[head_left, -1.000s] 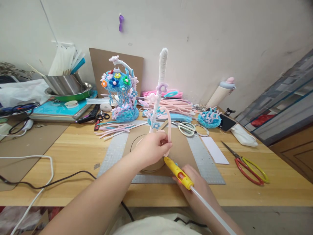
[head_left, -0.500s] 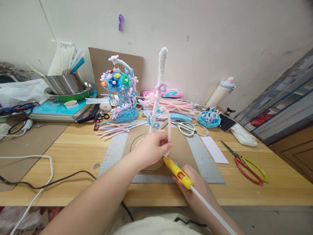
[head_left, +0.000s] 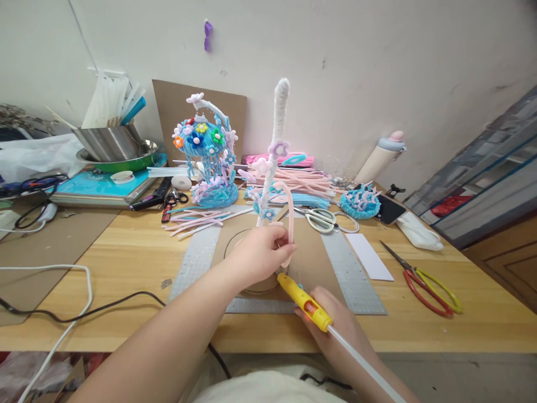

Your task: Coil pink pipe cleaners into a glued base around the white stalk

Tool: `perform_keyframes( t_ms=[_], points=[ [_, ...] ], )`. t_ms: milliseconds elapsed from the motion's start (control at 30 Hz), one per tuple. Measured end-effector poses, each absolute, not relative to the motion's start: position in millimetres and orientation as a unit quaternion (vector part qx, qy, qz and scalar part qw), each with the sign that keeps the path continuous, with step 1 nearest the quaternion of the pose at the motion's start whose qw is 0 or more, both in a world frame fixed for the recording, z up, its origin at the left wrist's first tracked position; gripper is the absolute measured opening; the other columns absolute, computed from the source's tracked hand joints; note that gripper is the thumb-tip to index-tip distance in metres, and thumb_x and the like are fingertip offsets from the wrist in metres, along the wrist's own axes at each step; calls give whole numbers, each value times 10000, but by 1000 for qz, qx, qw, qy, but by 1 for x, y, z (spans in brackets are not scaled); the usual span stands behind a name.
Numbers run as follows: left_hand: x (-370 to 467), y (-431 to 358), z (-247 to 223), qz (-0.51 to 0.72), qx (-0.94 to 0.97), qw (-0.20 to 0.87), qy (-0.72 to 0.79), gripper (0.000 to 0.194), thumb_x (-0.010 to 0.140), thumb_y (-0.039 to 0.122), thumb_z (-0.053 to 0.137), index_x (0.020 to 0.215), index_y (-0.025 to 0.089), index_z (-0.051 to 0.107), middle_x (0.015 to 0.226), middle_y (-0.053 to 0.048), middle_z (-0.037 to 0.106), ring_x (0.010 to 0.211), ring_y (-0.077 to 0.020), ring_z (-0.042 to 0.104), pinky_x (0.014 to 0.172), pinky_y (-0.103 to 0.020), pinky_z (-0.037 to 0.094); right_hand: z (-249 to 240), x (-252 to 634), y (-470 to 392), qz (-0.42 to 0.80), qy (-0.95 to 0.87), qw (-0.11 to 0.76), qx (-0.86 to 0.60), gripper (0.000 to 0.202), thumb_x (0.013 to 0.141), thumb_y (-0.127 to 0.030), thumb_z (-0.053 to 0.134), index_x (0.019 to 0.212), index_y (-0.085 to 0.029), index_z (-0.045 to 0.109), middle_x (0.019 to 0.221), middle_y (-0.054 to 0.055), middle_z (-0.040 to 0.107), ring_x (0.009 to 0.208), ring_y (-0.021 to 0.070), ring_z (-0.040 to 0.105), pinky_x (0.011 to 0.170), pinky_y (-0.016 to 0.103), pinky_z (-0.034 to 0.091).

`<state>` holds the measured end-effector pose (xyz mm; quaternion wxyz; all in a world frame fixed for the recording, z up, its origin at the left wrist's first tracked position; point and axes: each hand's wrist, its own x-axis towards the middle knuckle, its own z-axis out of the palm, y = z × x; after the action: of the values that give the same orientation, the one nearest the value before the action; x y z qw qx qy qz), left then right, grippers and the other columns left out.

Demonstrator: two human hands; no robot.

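Note:
My left hand (head_left: 260, 252) is closed, pinching a bent pink pipe cleaner (head_left: 291, 215) that arches over beside the white stem. That stem (head_left: 280, 109), wrapped in white fuzz and dotted with lilac and blue flowers, stands upright behind the hand; its foot is hidden. In my right hand (head_left: 335, 322) is a yellow hot glue gun (head_left: 304, 299) with a long clear glue stick (head_left: 361, 358) out of its back. The gun's nozzle sits just below the left fingertips, close to the pipe cleaner's lower end. Beneath lies a brown cardboard sheet (head_left: 312, 252) with a drawn circle.
A finished jellyfish ornament (head_left: 199, 143) stands at the back left. Pink pipe cleaners (head_left: 310, 182) lie behind the stem. Red-and-yellow scissors (head_left: 423, 285), pale-handled scissors (head_left: 321, 220) and a blue fuzzy piece (head_left: 358, 202) are to the right. A black cable (head_left: 104, 305) crosses the table at left.
The glue gun's nozzle has shifted slightly left and down beneath the left fingertips. My left hand keeps its pinch on the pipe cleaner, nearly unmoved.

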<state>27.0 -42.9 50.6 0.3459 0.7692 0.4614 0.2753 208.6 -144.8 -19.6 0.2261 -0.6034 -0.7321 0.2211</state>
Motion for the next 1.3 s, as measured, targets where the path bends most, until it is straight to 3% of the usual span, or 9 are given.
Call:
perform_keyframes(
  t_ms=[667,1300],
  points=[
    [26,-43,52,272,770,353,458,211,834,376,529,748,201,610,719,31,644,646,-124,569,564,-227,377,-21,202,-149,256,-734,194,-599,291,889,-419,476,699,-243,343,704,-16,503,616,173,506,553,254,310],
    [22,-43,62,253,777,333,469,200,815,382,541,740,216,622,718,37,666,632,-130,582,549,-237,373,-16,185,-150,238,-755,138,-595,254,881,-346,480,704,-231,339,719,-13,529,616,159,516,535,239,271]
  ],
)
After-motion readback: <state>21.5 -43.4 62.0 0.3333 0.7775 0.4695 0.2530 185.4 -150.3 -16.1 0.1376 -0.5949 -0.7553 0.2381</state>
